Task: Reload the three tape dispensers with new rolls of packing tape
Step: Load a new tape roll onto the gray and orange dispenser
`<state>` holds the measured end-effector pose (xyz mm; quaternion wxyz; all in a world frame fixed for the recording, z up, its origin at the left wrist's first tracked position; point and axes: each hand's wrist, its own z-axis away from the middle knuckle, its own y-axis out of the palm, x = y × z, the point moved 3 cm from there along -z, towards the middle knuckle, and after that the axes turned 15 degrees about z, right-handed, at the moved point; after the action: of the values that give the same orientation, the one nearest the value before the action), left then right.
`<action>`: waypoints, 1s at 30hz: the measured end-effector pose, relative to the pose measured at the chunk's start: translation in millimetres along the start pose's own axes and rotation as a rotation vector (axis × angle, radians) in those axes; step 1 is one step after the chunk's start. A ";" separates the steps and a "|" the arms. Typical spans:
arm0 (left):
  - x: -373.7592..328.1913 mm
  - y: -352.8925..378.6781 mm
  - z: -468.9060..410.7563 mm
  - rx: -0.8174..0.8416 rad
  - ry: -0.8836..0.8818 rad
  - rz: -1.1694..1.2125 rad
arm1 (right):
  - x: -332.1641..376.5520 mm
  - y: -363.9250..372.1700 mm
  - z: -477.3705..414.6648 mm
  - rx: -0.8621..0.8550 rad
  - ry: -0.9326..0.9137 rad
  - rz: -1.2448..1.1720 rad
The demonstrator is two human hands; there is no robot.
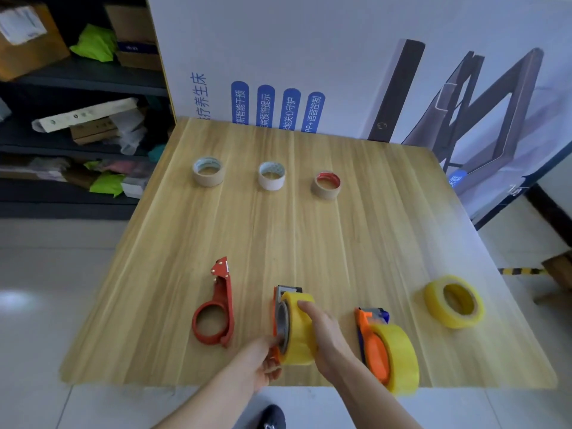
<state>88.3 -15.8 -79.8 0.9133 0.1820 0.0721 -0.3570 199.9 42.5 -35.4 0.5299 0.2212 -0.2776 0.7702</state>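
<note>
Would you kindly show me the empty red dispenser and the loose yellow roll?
Empty red dispenser (228,308): head view, on its straight arm.
Loose yellow roll (435,300): head view, on its left wall.

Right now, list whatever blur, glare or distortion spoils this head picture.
Head view: wide-angle bend bows the table at its near edge; focus is soft, the right hand on the yellow roll and the left hand on the orange dispenser slightly smeared; pale glare on the floor at left; shadows faint.
</note>
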 end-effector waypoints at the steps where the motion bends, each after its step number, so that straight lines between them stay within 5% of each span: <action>1: 5.1 -2.1 -2.0 -0.014 -0.017 -0.008 | -5.9 -0.2 -1.3 0.011 0.000 -0.002; 11: 18.8 -8.5 -6.7 0.005 -0.083 -0.144 | -32.4 4.4 1.6 0.139 -0.015 0.032; 14: 15.8 -17.0 -3.3 -0.007 -0.092 -0.509 | -35.1 5.7 3.7 0.145 0.004 0.048; 18: 1.1 -21.0 -0.3 -0.087 0.256 -0.876 | -38.2 5.2 4.3 0.163 0.006 0.078; 21: -11.0 -12.9 12.6 0.027 0.594 -0.634 | -36.2 7.0 7.6 0.144 -0.021 0.105; 25: -12.1 -9.7 26.0 0.177 0.632 -0.666 | -32.4 3.9 13.9 -0.032 -0.066 0.231; 30: -24.7 -2.0 37.0 0.138 0.724 -0.854 | -26.6 -8.0 21.7 -0.170 -0.154 0.339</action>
<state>68.9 -15.9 -39.7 0.5905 0.3071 0.4247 -0.6137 217.4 12.0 -34.6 0.3867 0.1842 -0.4148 0.8028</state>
